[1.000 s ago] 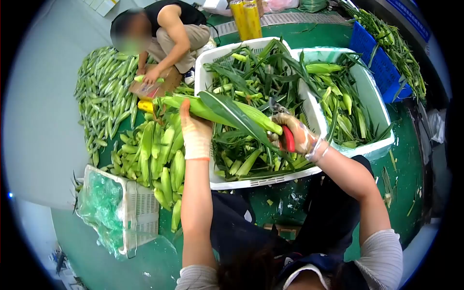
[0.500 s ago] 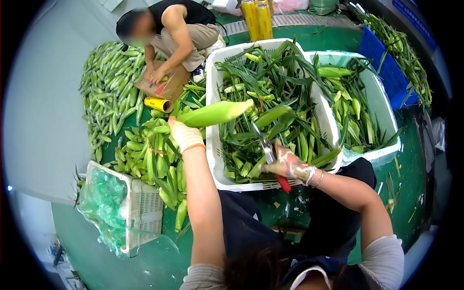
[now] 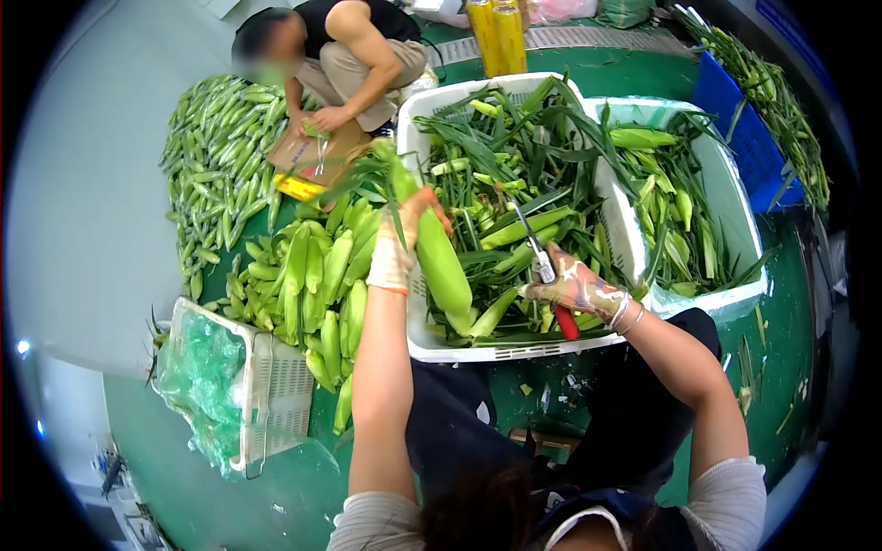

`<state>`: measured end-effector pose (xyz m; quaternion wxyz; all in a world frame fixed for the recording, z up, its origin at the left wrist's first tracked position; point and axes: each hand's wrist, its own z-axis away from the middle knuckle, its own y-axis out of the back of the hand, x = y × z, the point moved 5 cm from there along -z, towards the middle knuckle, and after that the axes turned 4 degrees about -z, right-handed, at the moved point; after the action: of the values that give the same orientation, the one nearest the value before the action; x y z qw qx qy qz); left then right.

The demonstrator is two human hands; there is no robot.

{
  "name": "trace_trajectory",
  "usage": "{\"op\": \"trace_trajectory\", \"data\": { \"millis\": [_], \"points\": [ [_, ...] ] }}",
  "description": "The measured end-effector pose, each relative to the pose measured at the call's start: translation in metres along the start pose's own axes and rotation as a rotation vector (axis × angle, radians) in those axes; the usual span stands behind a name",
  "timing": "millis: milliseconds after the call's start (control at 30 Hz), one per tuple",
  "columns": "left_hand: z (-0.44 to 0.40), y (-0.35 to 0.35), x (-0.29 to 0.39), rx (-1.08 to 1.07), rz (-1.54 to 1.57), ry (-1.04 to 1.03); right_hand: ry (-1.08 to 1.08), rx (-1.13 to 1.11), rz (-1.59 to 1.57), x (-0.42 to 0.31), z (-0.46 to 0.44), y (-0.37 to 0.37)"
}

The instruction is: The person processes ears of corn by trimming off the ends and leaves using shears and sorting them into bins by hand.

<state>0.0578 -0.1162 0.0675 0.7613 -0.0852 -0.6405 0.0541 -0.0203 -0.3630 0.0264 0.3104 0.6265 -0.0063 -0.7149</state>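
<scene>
My left hand point(image 3: 397, 246), in a pale glove with orange at the cuff, is closed around a green ear of corn point(image 3: 444, 275) still in its husk. The ear slants down to the right over the near left part of a white crate point(image 3: 415, 342), with long leaves trailing from its upper end. In my right hand point(image 3: 581, 289), wearing a patterned glove, is a pair of pruning shears point(image 3: 545, 264) with a red handle. Their blades point up and left above the cut leaves and husks in the crate. Whether the blades are parted I cannot tell.
Unwrapped corn ears point(image 3: 312, 266) lie heaped to the left, with wrapped ears point(image 3: 220, 147) behind. A person point(image 3: 354, 55) crouches by a cardboard box point(image 3: 317, 156). A second white crate point(image 3: 753, 275), a blue crate point(image 3: 735, 138) and a basket with green plastic point(image 3: 276, 386) surround me.
My left hand has moved right; the ear in it, level before, now slants downward with leaves trailing. Whether it is the same ear I cannot tell. My right hand shifted slightly right with the shears.
</scene>
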Motion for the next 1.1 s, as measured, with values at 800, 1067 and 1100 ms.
{"op": "trace_trajectory", "data": {
  "millis": [800, 1067, 1100],
  "points": [
    [0.043, -0.059, -0.037, -0.234, -1.176, -0.085, 0.107, -0.235, 0.032, -0.034, 0.003, 0.020],
    [0.051, -0.046, -0.011, -0.386, -0.604, 0.116, -0.124, -0.452, -0.588, -0.016, 0.022, 0.002],
    [0.053, -0.053, -0.010, -0.533, -0.477, 0.179, -0.029, -0.542, -0.564, -0.013, 0.022, -0.001]
  ]
}}
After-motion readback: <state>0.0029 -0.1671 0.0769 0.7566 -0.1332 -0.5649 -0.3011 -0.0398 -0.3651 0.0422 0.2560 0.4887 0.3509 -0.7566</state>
